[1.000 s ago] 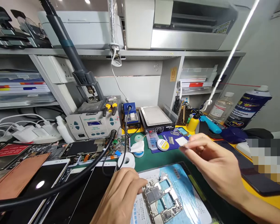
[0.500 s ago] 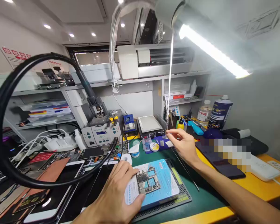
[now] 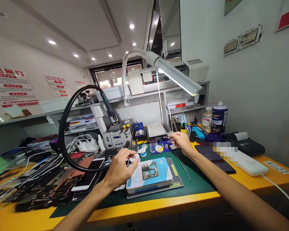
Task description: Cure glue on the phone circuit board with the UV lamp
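Observation:
My left hand (image 3: pixel 120 165) is raised at the left edge of a blue and white box (image 3: pixel 132 186), its fingers curved and the thumb apart. A white roll (image 3: pixel 135 157) shows between thumb and forefinger; I cannot tell whether they touch it. On the box lies a phone circuit board (image 3: pixel 150 170). My right hand (image 3: pixel 181 143) is pinched closed in front of the flat heating plate (image 3: pixel 156 129). A small pale piece shows at its fingertips, too small to make out. Below this hand, metal tweezers (image 3: pixel 184 166) lie on the green mat (image 3: pixel 197 179).
A grey perforated pad (image 3: pixel 178 183) is under the box. Phones and phone parts (image 3: pixel 50 189) are piled at left, with a black hose (image 3: pixel 62 141) arching above. A rework station (image 3: pixel 118 136) stands behind. At right are a spray can (image 3: pixel 219 118), a dark phone (image 3: pixel 215 158) and a white power bank (image 3: pixel 245 162).
My left hand has lifted off the circuit board and box towards the white roll. My right hand stays pinched near the heating plate. The head view has pulled back and tilted up.

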### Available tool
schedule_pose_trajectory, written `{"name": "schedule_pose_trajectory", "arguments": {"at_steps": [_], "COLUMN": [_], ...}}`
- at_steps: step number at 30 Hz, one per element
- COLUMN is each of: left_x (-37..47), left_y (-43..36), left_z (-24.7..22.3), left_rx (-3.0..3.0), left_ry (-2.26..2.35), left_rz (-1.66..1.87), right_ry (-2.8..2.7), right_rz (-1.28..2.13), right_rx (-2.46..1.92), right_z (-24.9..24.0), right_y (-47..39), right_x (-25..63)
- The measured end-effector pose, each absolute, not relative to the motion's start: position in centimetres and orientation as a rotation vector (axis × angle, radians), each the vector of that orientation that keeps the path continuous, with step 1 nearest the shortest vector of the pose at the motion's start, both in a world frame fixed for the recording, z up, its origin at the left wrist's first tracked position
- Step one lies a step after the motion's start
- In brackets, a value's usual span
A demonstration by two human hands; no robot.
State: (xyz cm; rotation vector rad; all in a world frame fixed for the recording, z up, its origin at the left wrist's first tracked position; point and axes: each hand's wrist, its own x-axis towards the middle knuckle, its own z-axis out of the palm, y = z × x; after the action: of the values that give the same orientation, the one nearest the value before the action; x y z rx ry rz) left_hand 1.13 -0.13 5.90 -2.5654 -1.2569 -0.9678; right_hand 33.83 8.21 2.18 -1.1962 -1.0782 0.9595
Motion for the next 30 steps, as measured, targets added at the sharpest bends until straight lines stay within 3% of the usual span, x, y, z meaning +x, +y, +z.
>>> {"name": "schedule_pose_trajectory", "arguments": {"at_steps": [14, 24, 30], "left_x": [8.5, 9.4, 7.9], "left_y": [4.0, 7.5, 7.7], "left_z": [7.4, 5.3, 5.4], "left_rx": [-2.439, -2.406, -2.429], "left_ry": [-0.774, -0.485, -0.523], "left_rz": [-0.78, -0.77, -0.96], "right_ry": [-1.156, -1.236, -1.375], "right_rz": [1.477, 1.57, 1.378], "right_rx": [-1.045, -0.997, -1.144], "right_z": [3.5, 2.6, 2.6], "right_y": [5.8, 5.6, 5.7], "right_x": [32.2, 31.8, 31.7]}}
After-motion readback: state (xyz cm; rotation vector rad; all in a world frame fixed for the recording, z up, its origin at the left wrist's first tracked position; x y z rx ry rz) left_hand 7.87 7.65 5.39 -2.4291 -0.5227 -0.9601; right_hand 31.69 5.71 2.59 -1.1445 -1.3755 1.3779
